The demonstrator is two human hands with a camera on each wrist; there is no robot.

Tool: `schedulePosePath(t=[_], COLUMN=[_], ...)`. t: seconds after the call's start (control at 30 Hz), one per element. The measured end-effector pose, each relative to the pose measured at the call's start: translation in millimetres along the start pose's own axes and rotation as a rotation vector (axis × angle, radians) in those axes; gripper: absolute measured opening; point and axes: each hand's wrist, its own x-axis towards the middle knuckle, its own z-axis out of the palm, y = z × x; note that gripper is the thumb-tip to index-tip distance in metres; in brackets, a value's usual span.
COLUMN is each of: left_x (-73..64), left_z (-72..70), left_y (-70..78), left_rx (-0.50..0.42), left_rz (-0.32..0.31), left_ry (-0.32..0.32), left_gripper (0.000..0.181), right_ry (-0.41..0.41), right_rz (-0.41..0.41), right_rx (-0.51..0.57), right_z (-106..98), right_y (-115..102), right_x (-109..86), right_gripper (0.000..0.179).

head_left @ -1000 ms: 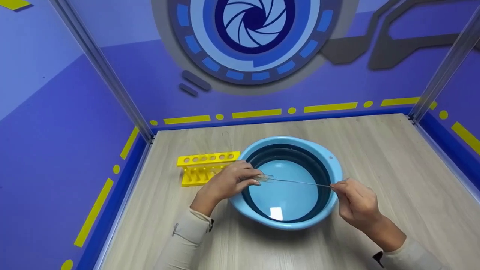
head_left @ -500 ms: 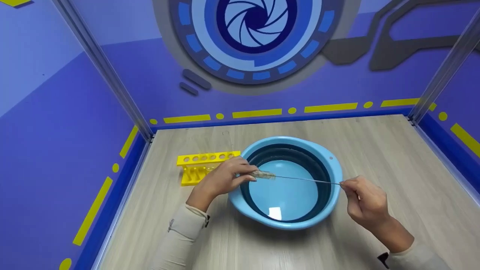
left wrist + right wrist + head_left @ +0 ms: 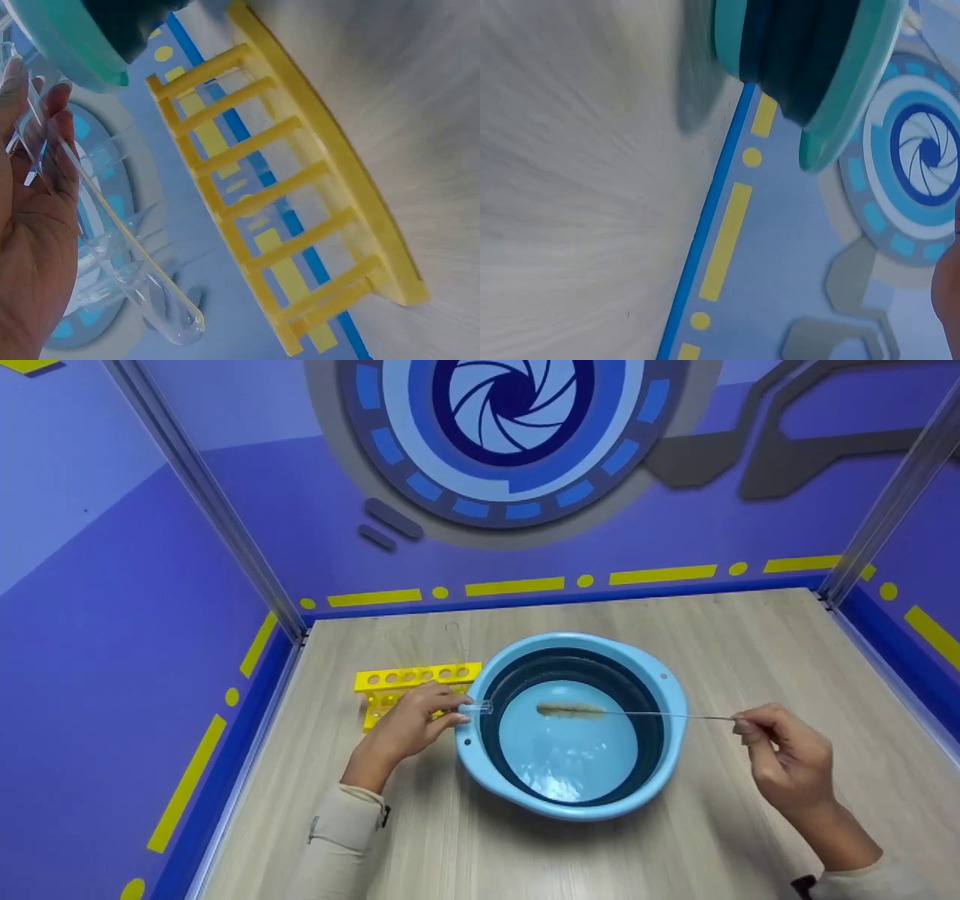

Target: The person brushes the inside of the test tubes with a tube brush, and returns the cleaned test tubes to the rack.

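My left hand (image 3: 409, 727) holds a clear test tube (image 3: 484, 707) by the basin's left rim, its mouth toward the right. In the left wrist view the tube's rounded end (image 3: 176, 322) sticks out past the palm. My right hand (image 3: 795, 757), right of the basin, pinches the thin wire handle of a test tube brush (image 3: 570, 711). The brown bristles are outside the tube, over the light blue basin (image 3: 671, 690). Rippled reflections show on the liquid in the basin. Only an edge of my right hand (image 3: 946, 292) appears in the right wrist view.
A yellow test tube rack (image 3: 420, 676) stands left of the basin, partly behind my left hand. Clear tubes (image 3: 455, 645) stand in it. The wooden table (image 3: 750, 660) is bounded by blue-purple panels (image 3: 247, 510) at the back and sides.
The brush has come out of the tube as my right hand moved right. My left hand moved left with the tube. Ripples now break up the square reflection in the basin.
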Motion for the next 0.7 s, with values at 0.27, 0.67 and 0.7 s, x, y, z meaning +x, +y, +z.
schedulePosePath(t=[0.27,0.67,0.7], left_x=[1.4,5.8,6.3], left_z=[3.0,18.1,19.3], left_y=[8.9,15.4,16.5], left_rx=[0.026,-0.049,-0.061], left_rz=[0.029,0.115,0.116], left_ry=[0.03,0.005,0.006], left_gripper=[0.037,0.04,0.04], right_ry=[0.055,0.139,0.14], right_rz=[0.136,0.194,0.199], right_rx=[0.082,0.301,0.3], right_z=[3.3,20.0,20.6], right_y=[-3.8,-2.9,-3.0], right_x=[-3.7,-9.9,-10.2], right_gripper=[0.012,0.008,0.007])
